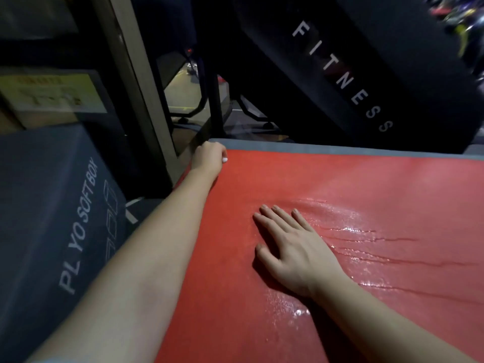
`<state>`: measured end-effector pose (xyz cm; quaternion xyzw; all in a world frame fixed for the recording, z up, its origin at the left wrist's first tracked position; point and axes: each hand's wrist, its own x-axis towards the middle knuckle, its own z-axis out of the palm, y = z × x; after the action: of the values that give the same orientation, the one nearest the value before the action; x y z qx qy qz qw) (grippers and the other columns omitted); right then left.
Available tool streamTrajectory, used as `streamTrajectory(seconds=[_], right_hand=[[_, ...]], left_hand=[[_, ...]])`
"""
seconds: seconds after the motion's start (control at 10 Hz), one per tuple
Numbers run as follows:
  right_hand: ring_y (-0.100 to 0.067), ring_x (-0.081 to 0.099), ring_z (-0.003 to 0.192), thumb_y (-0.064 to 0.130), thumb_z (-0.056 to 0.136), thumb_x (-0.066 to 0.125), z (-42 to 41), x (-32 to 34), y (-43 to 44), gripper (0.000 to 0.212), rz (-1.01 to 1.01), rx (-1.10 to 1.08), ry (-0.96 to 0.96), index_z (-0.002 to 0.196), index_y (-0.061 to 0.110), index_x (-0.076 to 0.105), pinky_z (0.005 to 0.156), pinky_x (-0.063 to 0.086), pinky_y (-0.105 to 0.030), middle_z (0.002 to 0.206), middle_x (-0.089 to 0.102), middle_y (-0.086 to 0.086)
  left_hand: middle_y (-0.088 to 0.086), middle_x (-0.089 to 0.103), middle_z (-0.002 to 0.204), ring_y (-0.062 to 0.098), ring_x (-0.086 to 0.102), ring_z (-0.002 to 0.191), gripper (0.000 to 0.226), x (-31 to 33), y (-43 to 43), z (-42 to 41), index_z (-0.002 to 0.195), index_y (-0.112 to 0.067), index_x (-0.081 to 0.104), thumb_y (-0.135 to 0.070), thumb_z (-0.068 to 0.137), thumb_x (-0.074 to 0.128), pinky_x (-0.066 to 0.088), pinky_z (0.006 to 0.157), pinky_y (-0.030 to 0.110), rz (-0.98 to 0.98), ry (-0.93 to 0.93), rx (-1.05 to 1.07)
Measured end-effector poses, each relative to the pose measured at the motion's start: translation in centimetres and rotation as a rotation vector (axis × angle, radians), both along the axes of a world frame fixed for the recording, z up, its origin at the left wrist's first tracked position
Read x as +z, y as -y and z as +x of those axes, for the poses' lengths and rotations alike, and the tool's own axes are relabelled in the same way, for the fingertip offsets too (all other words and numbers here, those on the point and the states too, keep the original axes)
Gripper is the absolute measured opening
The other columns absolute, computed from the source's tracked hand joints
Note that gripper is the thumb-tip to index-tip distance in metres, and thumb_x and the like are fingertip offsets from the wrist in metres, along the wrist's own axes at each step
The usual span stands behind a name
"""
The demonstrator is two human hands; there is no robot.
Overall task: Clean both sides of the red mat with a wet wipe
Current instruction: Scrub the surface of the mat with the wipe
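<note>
Gym machine (pixel 340 74) behind; red mat (pixel 366 184) glistens wet beside flat right hand (pixel 296 252); left hand (pixel 208 158) fingers clamp its corner.

Grey box (pixel 52 205), left of left hand (pixel 208 159) fingers (pixel 218 150), showing "PLYO SOFT BOX"; black panel (pixel 379 56), beyond right hand (pixel 293 247) fingers (pixel 279 216), displaying "FITNESS".

The left hand (pixel 208 158) grips the mat (pixel 340 184) at its far-left corner, a white speck at its fingers, too small to identify. The right hand (pixel 290 247) lies flat mid-mat, fingers straight, with wet streaks (pixel 366 239) glistening just right of it. A grey box (pixel 52 205) stands beyond the mat's left edge.
</note>
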<state>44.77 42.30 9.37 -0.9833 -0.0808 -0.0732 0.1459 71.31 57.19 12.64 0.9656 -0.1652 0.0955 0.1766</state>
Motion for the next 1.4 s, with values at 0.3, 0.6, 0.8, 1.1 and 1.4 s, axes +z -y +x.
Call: streamTrajectory(seconds=[0.3,0.6,0.8,1.1,1.4], right_hand=[[-0.006,0.003,0.152,0.059,0.09,0.024,0.1,-0.4,-0.1,0.071,-0.017,-0.013,0.009,0.156,0.033,0.023,0.125,0.004,-0.038,0.165,0.013,0.012],[-0.006,0.004,0.152,0.058,0.092,0.025,0.2,-0.3,-0.1,0.069,-0.023,-0.006,0.008,0.156,0.033,0.023,0.125,0.003,-0.038,0.165,0.013,0.012],[-0.007,0.007,0.152,0.06,0.09,0.023,0.2,-0.6,0.0,0.071,-0.027,-0.015,0.014,0.156,0.033,0.024,0.125,0.005,-0.039,0.165,0.015,0.011],[-0.008,0.012,0.152,0.059,0.089,0.025,0.2,-0.7,0.1,0.071,-0.019,-0.022,0.025,0.154,0.033,0.028,0.125,0.007,-0.038,0.164,0.02,0.011],[-0.008,0.012,0.152,0.06,0.089,0.024,0.2,-0.7,0.0,0.071,-0.033,-0.026,0.02,0.154,0.032,0.029,0.125,0.007,-0.039,0.164,0.021,0.01]], left_hand=[[0.002,0.075,0.098,0.029,0.069,0.096,0.007,-0.7,-4.5,-4.7,0.089,-0.026,0.077,-0.02,0.089,0.073,0.053,0.081,0.033,0.053,0.021,-0.125],[0.006,0.072,0.1,0.031,0.065,0.099,0.027,0.5,-1.7,-4.7,0.093,-0.016,0.075,0.001,0.085,0.056,0.052,0.084,0.035,0.05,0.039,-0.066],[0.0,0.071,0.096,0.023,0.066,0.094,0.013,-0.6,-5.4,-8.4,0.088,-0.019,0.074,-0.008,0.091,0.067,0.052,0.084,0.036,0.102,0.044,-0.173],[0.001,0.072,0.098,0.024,0.065,0.092,0.023,-0.4,-4.3,-7.8,0.091,-0.017,0.075,-0.002,0.09,0.057,0.042,0.072,0.027,0.026,0.05,-0.089],[-0.001,0.073,0.098,0.021,0.067,0.093,0.009,-0.1,-9.6,-14.1,0.093,-0.02,0.077,-0.016,0.093,0.069,0.053,0.084,0.038,0.088,-0.013,-0.16]])
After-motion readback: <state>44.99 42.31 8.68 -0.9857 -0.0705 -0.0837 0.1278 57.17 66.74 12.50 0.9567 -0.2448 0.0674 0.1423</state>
